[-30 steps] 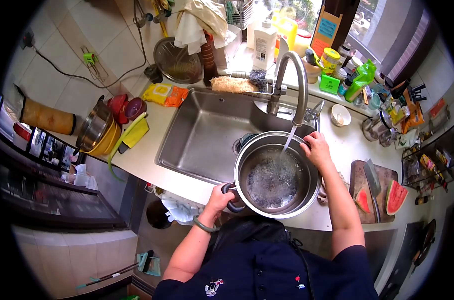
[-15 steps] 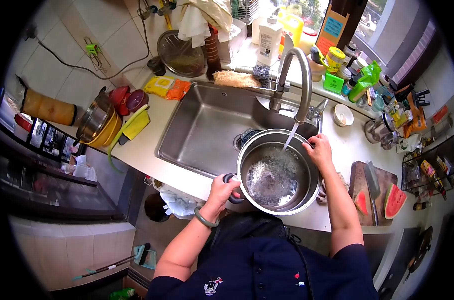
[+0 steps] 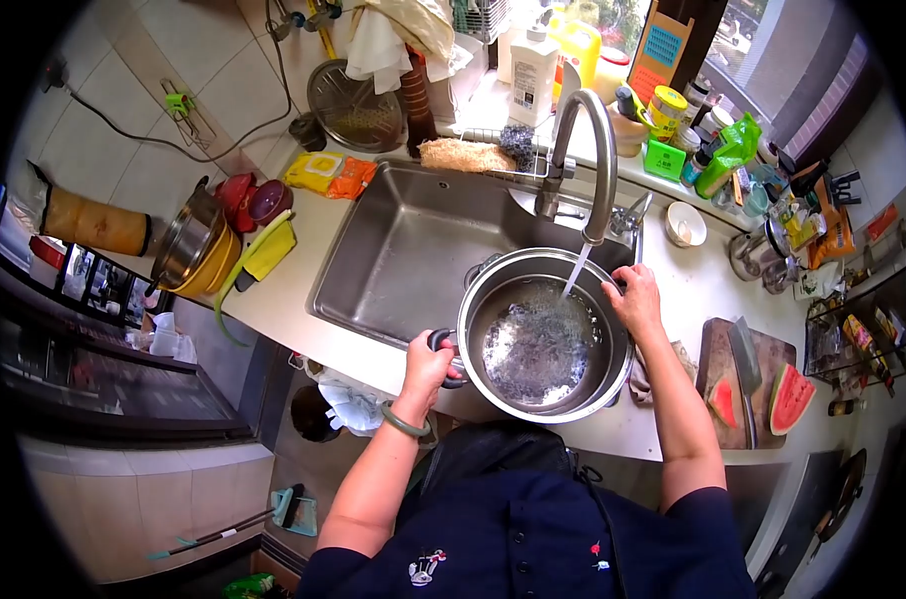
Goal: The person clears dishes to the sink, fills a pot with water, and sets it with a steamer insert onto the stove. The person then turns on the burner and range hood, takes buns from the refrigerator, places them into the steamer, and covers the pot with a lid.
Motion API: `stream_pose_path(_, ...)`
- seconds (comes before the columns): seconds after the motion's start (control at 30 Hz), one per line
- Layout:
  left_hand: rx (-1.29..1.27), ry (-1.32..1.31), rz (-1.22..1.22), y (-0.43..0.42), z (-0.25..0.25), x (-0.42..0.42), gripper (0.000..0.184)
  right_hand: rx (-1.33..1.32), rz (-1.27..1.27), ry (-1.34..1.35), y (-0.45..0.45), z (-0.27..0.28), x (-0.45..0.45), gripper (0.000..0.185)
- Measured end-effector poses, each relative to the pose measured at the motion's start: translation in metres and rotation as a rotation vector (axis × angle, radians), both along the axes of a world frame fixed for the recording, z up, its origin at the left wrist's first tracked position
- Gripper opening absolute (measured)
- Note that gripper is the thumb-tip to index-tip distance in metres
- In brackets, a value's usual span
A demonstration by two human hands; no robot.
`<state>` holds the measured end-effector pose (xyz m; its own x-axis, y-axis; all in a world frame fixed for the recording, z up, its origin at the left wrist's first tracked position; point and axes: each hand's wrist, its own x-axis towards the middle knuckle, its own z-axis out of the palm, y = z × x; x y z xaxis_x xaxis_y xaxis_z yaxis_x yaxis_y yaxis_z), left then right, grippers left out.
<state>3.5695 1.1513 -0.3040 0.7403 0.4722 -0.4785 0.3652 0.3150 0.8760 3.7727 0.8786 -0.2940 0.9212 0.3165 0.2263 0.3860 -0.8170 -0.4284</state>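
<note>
A large stainless-steel pot (image 3: 615, 349) is held over the front right part of the sink (image 3: 368, 250) and the counter edge. Water (image 3: 575, 272) runs from the curved faucet (image 3: 610, 150) into it, and the water inside is rippling and bubbly. My left hand (image 3: 428, 367) is wrapped round the pot's black side handle. On the opposite side, my right hand (image 3: 634, 299) grips the pot at its upper right edge; the handle there is mostly hidden by the fingers. A crumpled cloth (image 3: 662, 374) lies beside the pot, under my right forearm.
On the right, a cutting board (image 3: 717, 349) bears a cleaver (image 3: 742, 357) and watermelon pieces (image 3: 791, 399). A white bowl (image 3: 685, 225) stands behind the faucet's right side. Jars and bottles line the windowsill. Nested basins (image 3: 195, 245) and a yellow-green cloth (image 3: 271, 255) are left of the sink.
The pot has shifted slightly to the left and toward the sink's back, with my left hand moving along on its handle. Water keeps running into it.
</note>
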Motion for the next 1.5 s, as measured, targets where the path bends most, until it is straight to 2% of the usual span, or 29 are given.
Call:
stream_pose_path(0.17,0.104,-0.006,-0.039,0.001,0.006,-0.002,0.016,0.005,0.033,-0.025,0.003,0.005,-0.001,0.024)
stream_pose_path(0.43,0.039,-0.05,-0.053,0.004,-0.003,-0.005,0.015,-0.002,0.093,-0.024,-0.002,0.002,0.003,0.025)
stream_pose_path(0.63,0.011,-0.096,-0.051,0.003,-0.005,-0.007,0.015,-0.102,0.093,0.145,0.003,0.004,0.027,0.032)
stream_pose_path(0.7,0.008,-0.107,-0.046,0.001,-0.004,-0.008,0.015,-0.105,0.161,0.045,0.01,0.004,0.037,0.034)
stream_pose_path(1.0,0.009,-0.081,-0.013,0.001,-0.007,-0.009,0.014,-0.11,0.349,0.075,0.052,0.0,0.096,0.033)
stream_pose_path(1.07,0.016,-0.082,-0.004,0.001,-0.007,-0.01,0.014,-0.211,0.342,0.079,0.059,0.008,0.099,0.033)
stream_pose_path(1.27,0.031,-0.08,0.01,-0.002,-0.004,-0.012,0.014,-0.106,0.299,0.096,0.071,-0.034,0.135,0.017)
stream_pose_path(1.5,0.03,-0.09,0.026,-0.004,-0.002,-0.014,0.014,-0.231,0.291,-0.036,0.077,-0.062,0.163,0.006)
